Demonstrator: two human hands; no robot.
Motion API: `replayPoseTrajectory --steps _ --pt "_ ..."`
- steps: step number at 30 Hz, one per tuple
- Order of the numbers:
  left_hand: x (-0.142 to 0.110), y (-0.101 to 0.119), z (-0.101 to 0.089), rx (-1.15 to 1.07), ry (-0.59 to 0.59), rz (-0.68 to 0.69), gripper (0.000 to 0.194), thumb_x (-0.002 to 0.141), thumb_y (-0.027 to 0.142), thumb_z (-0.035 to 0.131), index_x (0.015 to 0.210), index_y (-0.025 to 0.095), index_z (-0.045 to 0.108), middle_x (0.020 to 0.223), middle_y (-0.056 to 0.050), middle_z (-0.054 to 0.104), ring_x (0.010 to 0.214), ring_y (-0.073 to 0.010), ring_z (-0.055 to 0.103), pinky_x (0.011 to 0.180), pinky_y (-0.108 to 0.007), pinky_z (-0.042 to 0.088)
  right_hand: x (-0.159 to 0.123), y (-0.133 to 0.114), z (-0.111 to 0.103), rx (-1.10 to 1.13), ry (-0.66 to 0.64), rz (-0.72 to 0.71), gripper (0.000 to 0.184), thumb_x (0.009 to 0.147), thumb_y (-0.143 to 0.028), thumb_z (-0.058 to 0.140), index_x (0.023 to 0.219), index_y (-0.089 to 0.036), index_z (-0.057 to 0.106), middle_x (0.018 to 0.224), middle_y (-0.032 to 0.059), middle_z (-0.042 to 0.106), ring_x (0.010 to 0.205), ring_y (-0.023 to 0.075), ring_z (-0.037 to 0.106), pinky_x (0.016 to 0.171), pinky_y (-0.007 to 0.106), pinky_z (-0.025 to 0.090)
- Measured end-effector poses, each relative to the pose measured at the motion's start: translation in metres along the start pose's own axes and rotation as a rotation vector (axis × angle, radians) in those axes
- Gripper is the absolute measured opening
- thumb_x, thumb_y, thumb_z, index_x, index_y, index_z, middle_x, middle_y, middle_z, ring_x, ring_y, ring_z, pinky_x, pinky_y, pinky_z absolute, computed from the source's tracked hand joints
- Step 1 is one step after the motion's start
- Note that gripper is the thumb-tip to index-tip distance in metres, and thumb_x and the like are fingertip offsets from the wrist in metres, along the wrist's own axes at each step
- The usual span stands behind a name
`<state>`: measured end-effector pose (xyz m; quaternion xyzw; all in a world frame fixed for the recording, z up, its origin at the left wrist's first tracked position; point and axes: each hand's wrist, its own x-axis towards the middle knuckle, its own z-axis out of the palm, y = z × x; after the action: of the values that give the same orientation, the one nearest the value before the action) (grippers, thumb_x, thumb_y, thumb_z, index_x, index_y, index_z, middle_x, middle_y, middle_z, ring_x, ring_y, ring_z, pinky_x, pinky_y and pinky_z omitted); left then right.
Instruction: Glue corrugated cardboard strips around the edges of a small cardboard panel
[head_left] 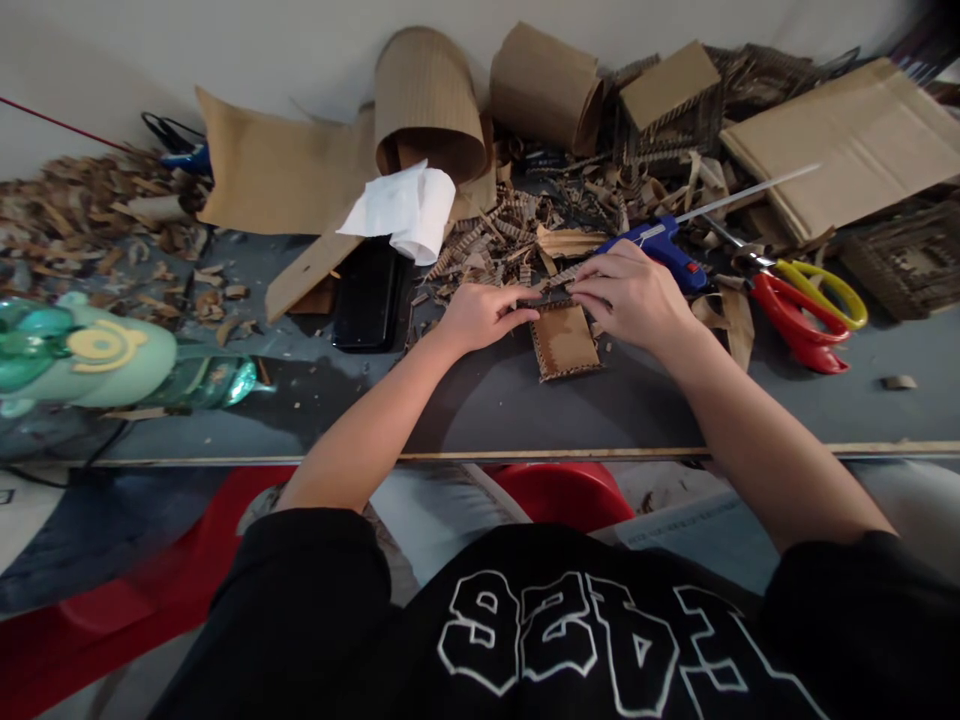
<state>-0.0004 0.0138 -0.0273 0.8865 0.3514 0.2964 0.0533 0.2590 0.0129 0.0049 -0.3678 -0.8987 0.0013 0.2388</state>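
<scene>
A small cardboard piece [566,342] with ragged corrugated edges lies flat on the table, in front of my body. At its far edge, a narrow corrugated cardboard strip [553,294] spans the gap between my fingers. My left hand [480,318] pinches the strip's left end, its thumb close to the cardboard piece's upper left corner. From the other side, my right hand [630,298] has its fingertips closed on the right end. Just behind my right hand lies a blue glue gun [664,250] with a long white glue stick [750,192] sticking out.
Red and yellow-handled scissors [806,305] lie at right, near a large cardboard sheet [847,150]. Cardboard scraps [499,235] and curled cardboard [427,95] crowd the back. A black phone [366,295], crumpled tissue [409,210] and green bottle [120,350] are at left.
</scene>
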Motion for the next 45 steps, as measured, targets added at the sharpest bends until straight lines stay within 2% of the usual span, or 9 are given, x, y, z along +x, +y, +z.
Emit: replayPoseTrajectory --steps 4,8,11,15,20,32,38,41,45 --pt "-0.001 0.001 0.001 0.102 -0.011 0.019 0.037 0.1 0.036 0.046 0.111 0.019 0.077 0.063 -0.002 0.072 0.056 -0.0122 0.066 0.054 -0.022 0.041 0.0 -0.002 0.003 0.021 -0.015 -0.02 0.033 0.1 -0.028 0.045 0.106 -0.02 0.077 0.105 0.0099 0.074 0.1 0.0259 0.064 0.087 0.042 0.052" --pt "-0.001 0.0 0.002 0.139 -0.032 0.005 0.031 0.091 0.026 0.051 0.104 0.02 0.078 0.064 -0.001 0.073 0.057 -0.0124 0.067 0.055 -0.022 0.043 -0.002 -0.004 0.001 -0.064 -0.042 0.078 0.032 0.098 -0.032 0.047 0.109 -0.023 0.077 0.097 0.0078 0.076 0.09 0.0236 0.068 0.069 0.034 0.048" --pt "-0.002 0.001 0.001 0.114 -0.042 0.009 0.029 0.092 0.032 0.054 0.101 0.019 0.079 0.065 -0.001 0.073 0.058 -0.0131 0.067 0.056 -0.023 0.043 -0.003 -0.005 -0.001 -0.133 -0.083 0.128 0.03 0.096 -0.034 0.051 0.1 -0.024 0.078 0.091 0.0058 0.077 0.083 0.0228 0.069 0.059 0.031 0.038" --pt "-0.001 0.003 -0.001 0.116 -0.024 0.036 0.033 0.096 0.039 0.053 0.092 0.02 0.079 0.064 -0.002 0.072 0.059 -0.013 0.067 0.055 -0.023 0.042 -0.002 -0.006 -0.001 -0.143 -0.124 0.131 0.033 0.098 -0.037 0.049 0.095 -0.024 0.078 0.094 0.0041 0.078 0.084 0.0223 0.07 0.057 0.03 0.032" --pt "-0.001 0.006 -0.002 0.093 0.035 0.064 0.032 0.095 0.034 0.051 0.098 0.018 0.078 0.061 -0.001 0.071 0.054 -0.0116 0.065 0.053 -0.022 0.04 -0.001 -0.006 -0.001 -0.124 -0.152 0.146 0.027 0.094 -0.036 0.054 0.096 -0.025 0.078 0.094 0.0022 0.078 0.084 0.0222 0.07 0.058 0.03 0.03" --pt "-0.002 0.005 0.001 0.076 -0.001 0.079 0.029 0.089 0.041 0.058 0.094 0.02 0.077 0.053 0.003 0.063 0.05 -0.0108 0.06 0.052 -0.022 0.039 -0.001 -0.011 0.0 -0.124 -0.153 0.115 0.027 0.091 -0.029 0.052 0.094 -0.025 0.078 0.094 0.0025 0.078 0.082 0.0208 0.069 0.056 0.03 0.029" --pt "-0.002 0.009 -0.002 0.023 -0.014 0.111 0.039 0.086 0.051 0.062 0.064 0.019 0.066 0.049 0.003 0.058 0.048 -0.0098 0.057 0.051 -0.022 0.037 -0.002 -0.017 -0.004 0.045 -0.144 -0.006 0.033 0.095 -0.037 0.051 0.11 -0.025 0.078 0.094 0.0032 0.076 0.087 0.0193 0.069 0.061 0.029 0.037" --pt "-0.001 0.01 -0.003 0.014 -0.004 0.103 0.041 0.085 0.058 0.063 0.072 0.019 0.067 0.048 0.004 0.056 0.046 -0.0094 0.055 0.051 -0.022 0.036 -0.001 -0.014 -0.005 -0.019 -0.069 0.066 0.032 0.094 -0.032 0.051 0.111 -0.023 0.077 0.098 0.0053 0.075 0.09 0.0206 0.068 0.059 0.03 0.035" --pt "-0.001 0.01 -0.004 0.026 -0.018 0.093 0.051 0.083 0.07 0.06 0.084 0.02 0.069 0.045 0.007 0.049 0.043 -0.0092 0.051 0.051 -0.021 0.035 -0.001 -0.01 -0.004 -0.082 -0.107 0.078 0.026 0.093 -0.026 0.053 0.1 -0.023 0.078 0.097 0.0056 0.074 0.093 0.0215 0.067 0.057 0.029 0.032"
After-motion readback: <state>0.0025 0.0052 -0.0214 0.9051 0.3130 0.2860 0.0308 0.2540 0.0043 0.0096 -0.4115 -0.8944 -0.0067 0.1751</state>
